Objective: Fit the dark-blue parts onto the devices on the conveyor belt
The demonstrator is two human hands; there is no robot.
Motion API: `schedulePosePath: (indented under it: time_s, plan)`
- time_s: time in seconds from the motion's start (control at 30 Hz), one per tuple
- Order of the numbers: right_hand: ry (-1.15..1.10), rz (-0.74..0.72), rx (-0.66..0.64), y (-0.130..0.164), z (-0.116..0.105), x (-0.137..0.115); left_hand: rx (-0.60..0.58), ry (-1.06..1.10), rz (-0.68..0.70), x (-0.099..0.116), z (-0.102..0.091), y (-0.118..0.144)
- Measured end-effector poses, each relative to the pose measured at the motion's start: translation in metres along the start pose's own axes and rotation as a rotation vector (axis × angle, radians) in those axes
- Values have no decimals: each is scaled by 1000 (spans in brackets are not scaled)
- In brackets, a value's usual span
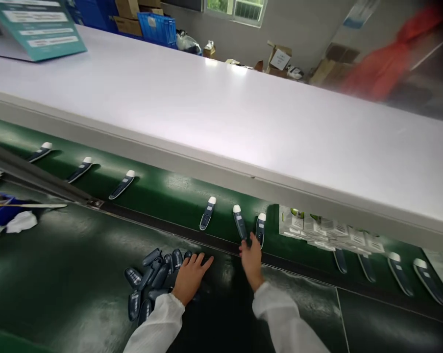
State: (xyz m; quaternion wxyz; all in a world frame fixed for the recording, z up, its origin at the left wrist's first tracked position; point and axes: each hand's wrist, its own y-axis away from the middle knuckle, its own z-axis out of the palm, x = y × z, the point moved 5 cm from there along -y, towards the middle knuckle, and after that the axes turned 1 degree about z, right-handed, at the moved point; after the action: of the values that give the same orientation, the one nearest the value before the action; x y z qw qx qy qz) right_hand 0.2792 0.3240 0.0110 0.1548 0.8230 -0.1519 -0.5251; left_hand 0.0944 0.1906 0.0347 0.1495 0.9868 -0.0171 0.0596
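Observation:
My left hand [191, 277] lies palm down with fingers spread, at the right side of a pile of dark blue plastic housings [159, 270] on the dark green worktop. Nothing shows in its grasp. On the green conveyor belt, my right hand [251, 258] has its thumb and forefinger about the lower end of a slim, dark blue handheld device [239, 219] with a white tip. A similar device [260, 226] lies just beyond the fingers, partly hidden by them. Another device [208, 214] lies to the left on the belt.
A white shelf [221, 117] overhangs the belt [170, 196]. Small white boxes [328, 233] stand on the belt at right, with more devices [400, 274] near them. A metal bar [41, 174] crosses at left, by a blue bin [3, 211]. A blurred red shape [386, 63] is behind.

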Motion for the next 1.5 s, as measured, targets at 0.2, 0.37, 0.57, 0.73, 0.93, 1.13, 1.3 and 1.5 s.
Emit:
schedulePosePath:
  time_s: [0.2, 0.37, 0.57, 0.73, 0.93, 1.13, 1.3, 1.5]
  plan:
    - [335, -409, -419, 113, 29, 14, -81, 359, -194, -8, -15, -17]
    - [480, -484, -368, 121, 33, 7, -178, 1053, -282, 11, -14, -27]
    - [546, -547, -350, 103, 14, 3, -203, 1208, -283, 32, -13, -23]
    - [790, -340, -39, 30, -40, 10, -63, 671, -117, -7, -17, 15]
    - [903, -232, 10, -29, -57, 30, -317, 148, -97, -46, 29, 71]
    - [957, -179, 15, -27, -49, 43, -282, 198, -164, -43, 36, 71]
    - [986, -110, 31, -40, -45, 33, -137, 620, -321, -58, 15, 54]
    - [967, -75, 80, -7, -45, 8, 44, 1326, -606, -58, -7, 31]
